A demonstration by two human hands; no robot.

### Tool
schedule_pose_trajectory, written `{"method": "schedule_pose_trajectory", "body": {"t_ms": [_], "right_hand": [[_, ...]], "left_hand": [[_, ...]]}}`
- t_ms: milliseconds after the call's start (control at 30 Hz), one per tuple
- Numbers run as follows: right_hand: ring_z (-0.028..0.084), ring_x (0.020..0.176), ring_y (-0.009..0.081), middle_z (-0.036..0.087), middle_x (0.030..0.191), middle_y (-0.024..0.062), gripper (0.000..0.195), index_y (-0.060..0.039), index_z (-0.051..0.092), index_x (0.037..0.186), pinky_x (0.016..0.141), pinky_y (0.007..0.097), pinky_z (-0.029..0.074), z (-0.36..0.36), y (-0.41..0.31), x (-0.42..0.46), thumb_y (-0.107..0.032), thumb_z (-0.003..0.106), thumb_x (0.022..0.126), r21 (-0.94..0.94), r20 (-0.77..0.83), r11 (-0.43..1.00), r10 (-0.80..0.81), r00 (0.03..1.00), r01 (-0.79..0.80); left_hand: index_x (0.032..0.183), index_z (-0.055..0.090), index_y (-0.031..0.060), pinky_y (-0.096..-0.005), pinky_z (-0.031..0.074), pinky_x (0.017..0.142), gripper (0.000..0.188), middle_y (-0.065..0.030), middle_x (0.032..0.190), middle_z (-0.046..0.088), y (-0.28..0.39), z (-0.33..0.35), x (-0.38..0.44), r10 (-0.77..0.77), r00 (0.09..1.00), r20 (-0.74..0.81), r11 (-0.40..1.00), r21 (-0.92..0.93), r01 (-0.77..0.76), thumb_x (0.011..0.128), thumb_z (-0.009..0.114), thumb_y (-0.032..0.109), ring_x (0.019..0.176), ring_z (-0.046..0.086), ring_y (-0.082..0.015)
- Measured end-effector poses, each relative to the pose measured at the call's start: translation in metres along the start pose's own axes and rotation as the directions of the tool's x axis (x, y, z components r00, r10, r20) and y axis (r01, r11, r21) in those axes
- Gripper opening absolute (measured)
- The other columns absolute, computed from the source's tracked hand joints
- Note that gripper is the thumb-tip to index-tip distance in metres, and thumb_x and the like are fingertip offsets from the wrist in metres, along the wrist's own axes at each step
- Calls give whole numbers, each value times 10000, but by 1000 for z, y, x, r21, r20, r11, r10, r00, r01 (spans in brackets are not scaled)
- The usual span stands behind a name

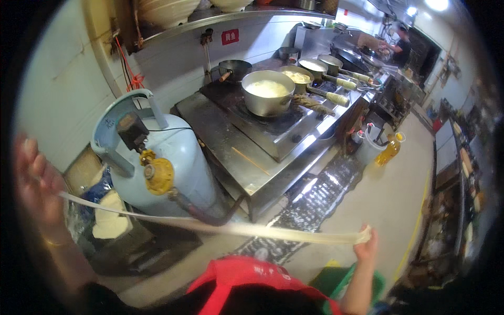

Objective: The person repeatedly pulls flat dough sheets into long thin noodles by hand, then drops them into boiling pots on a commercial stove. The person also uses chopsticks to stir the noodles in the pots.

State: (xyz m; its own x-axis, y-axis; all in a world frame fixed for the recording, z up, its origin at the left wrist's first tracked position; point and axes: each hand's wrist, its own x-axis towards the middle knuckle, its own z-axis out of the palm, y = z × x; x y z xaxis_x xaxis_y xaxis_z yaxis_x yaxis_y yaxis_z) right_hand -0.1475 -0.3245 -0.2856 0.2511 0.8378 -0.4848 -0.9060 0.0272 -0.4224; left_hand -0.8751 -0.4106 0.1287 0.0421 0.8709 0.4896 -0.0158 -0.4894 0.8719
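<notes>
A long flat strip of dough (236,227) is stretched across the view, sagging a little in front of the red apron. Its left end is gripped in my left hand (39,181), raised at the far left edge and slightly blurred. The other end is pinched in my right hand (367,242), low on the right. Beyond the strip, a metal saucepan (269,94) of pale, cloudy liquid stands on the steel stove (220,126). Behind it a second pan (297,76) holds pale contents. Flat pieces of dough (112,216) lie below the strip on the left, beside plastic wrap.
A blue gas cylinder (189,157) with a yellow regulator (159,176) stands left of the stove. Pan handles (328,96) jut over its front edge. A floor grate (315,197), an oil bottle (390,149) and a green bin (378,283) are right. A person (402,47) stands far back.
</notes>
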Motion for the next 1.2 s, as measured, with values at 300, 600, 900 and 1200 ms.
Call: {"method": "schedule_pose_trajectory", "body": {"t_ms": [300,600,900,1200], "right_hand": [[641,847,244,647,953,126,294,-19,538,1093,677,353,568,176,-50,-2,-289,495,985,-529,521,827,140,842,190],[414,1338,338,461,1387,257,211,-60,700,1067,994,380,443,255,-58,20,-74,648,862,-390,763,574,640,-96,720],[618,1020,363,566,1249,171,346,-149,599,1221,823,419,522,166,-80,128,-201,613,879,-457,619,397,785,-36,796],[680,855,292,700,1018,97,331,-49,628,1165,753,388,529,130,-91,205,-209,625,876,-953,67,-65,906,418,295]], "left_hand": [[1115,562,-89,-406,596,697,443,-233,879,681,-31,282,132,-455,831,319,884,52,464,984,488,328,768,704,-319],[1037,639,-98,-437,492,962,355,-288,1067,645,-128,443,133,-609,735,297,707,-216,673,977,527,233,1046,641,-353],[1155,651,6,-290,497,870,252,-133,1033,689,-221,601,146,-238,953,187,964,163,209,946,568,119,870,661,-149],[1119,609,-43,-311,480,936,282,-131,1093,658,-241,625,192,-310,841,443,840,-287,460,1004,479,179,1046,613,-202]]}}
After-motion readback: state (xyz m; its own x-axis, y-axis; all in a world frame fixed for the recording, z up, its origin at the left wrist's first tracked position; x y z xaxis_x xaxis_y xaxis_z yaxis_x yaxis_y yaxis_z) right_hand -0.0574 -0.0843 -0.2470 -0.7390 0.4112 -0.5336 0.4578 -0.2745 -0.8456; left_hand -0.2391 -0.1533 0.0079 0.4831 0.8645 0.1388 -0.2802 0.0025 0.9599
